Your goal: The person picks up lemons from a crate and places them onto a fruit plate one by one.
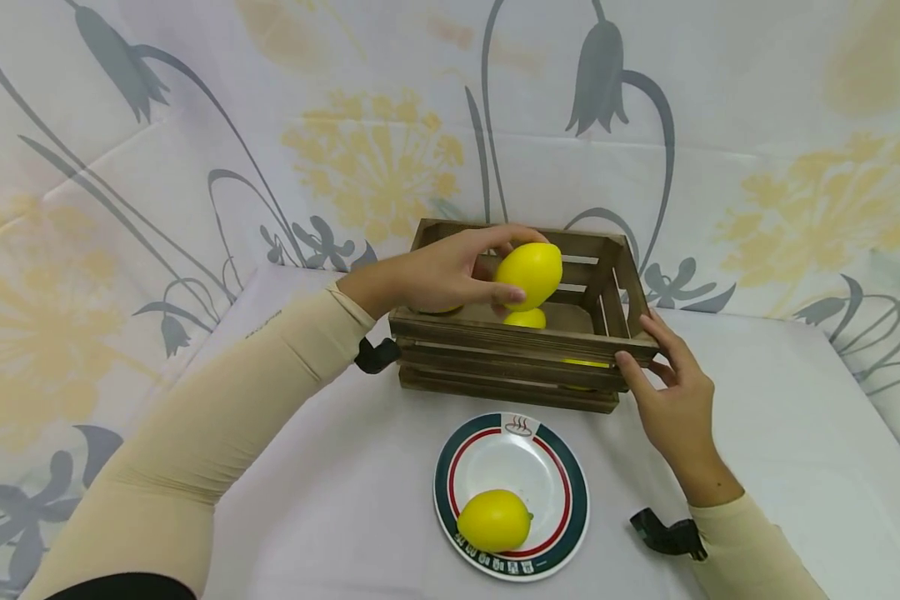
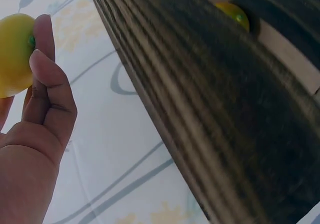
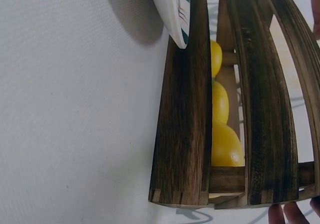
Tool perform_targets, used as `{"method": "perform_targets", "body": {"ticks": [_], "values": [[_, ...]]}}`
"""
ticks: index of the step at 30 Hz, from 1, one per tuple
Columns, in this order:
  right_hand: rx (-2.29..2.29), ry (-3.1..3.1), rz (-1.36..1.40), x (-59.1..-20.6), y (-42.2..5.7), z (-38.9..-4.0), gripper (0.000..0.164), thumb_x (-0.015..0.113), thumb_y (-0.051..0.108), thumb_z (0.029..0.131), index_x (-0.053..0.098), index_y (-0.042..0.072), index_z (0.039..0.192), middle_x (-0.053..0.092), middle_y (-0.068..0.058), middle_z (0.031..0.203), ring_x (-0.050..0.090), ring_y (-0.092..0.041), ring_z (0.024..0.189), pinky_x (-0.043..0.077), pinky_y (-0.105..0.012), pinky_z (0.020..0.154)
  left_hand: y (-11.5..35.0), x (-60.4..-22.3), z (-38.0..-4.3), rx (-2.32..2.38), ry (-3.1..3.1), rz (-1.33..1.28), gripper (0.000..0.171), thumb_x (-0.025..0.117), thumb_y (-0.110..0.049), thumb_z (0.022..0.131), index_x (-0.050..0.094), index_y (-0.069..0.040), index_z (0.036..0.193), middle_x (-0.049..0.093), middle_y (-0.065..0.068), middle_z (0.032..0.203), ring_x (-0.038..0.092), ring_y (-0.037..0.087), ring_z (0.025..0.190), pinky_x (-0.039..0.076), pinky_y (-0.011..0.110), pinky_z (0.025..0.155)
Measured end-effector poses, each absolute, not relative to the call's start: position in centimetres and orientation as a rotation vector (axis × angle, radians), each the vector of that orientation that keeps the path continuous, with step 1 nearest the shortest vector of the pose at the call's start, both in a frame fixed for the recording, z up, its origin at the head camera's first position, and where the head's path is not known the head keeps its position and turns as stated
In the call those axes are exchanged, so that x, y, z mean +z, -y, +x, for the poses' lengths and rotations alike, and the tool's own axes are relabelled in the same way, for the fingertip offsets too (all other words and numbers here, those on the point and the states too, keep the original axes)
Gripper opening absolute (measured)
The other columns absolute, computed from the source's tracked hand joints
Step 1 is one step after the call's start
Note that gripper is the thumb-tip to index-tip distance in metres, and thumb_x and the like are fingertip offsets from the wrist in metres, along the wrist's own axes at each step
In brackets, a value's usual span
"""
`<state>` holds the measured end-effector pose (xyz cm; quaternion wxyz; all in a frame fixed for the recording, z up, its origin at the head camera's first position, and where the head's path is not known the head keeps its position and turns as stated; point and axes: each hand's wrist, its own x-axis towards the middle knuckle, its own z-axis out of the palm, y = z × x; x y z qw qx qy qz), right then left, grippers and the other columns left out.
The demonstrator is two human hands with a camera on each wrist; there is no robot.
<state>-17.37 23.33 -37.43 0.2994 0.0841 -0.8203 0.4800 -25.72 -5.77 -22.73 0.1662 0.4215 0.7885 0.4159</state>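
Observation:
My left hand [image 1: 465, 271] pinches a yellow lemon [image 1: 529, 275] between thumb and fingers, over the opening of a dark wooden crate [image 1: 510, 343]. The same held lemon [image 2: 15, 53] shows its green stem tip in the left wrist view. Beneath it another lemon [image 1: 525, 318] lies inside the crate. Through the slats in the right wrist view several lemons [image 3: 227, 145] sit in a row. My right hand [image 1: 671, 396] grips the crate's near right corner, thumb on the front and fingers over the side.
A white plate [image 1: 510, 467] with a green and red rim stands in front of the crate, and one lemon [image 1: 495, 521] lies on its near part. White cloth [image 1: 330, 500] covers the table. A flower-printed curtain [image 1: 390, 108] hangs behind.

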Motion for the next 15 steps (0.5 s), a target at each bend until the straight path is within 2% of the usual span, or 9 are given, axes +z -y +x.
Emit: {"method": "perform_targets", "body": {"ticks": [7, 15], "values": [[1.286, 2.170, 0.234, -37.3, -23.2, -17.5, 0.059, 0.072, -0.003, 0.088, 0.057, 0.015, 0.142, 0.051, 0.001, 0.152, 0.051, 0.009, 0.123, 0.044, -0.002, 0.092, 6.3, -23.9, -24.5, 1.179, -2.322, 1.220, 0.064, 0.075, -0.025, 0.091, 0.044, -0.023, 0.147, 0.054, 0.007, 0.127, 0.072, 0.020, 0.089, 0.060, 0.029, 0.082], [1.278, 2.177, 0.216, -37.4, -23.2, -17.2, 0.058, 0.071, -0.004, 0.088, 0.057, 0.013, 0.142, 0.051, 0.000, 0.151, 0.051, 0.009, 0.123, 0.043, -0.002, 0.091, 6.4, -26.1, -22.7, 1.259, -2.394, 1.315, 0.065, 0.080, -0.024, 0.087, 0.049, -0.019, 0.144, 0.055, 0.002, 0.135, 0.069, 0.014, 0.095, 0.059, 0.024, 0.084]]}}
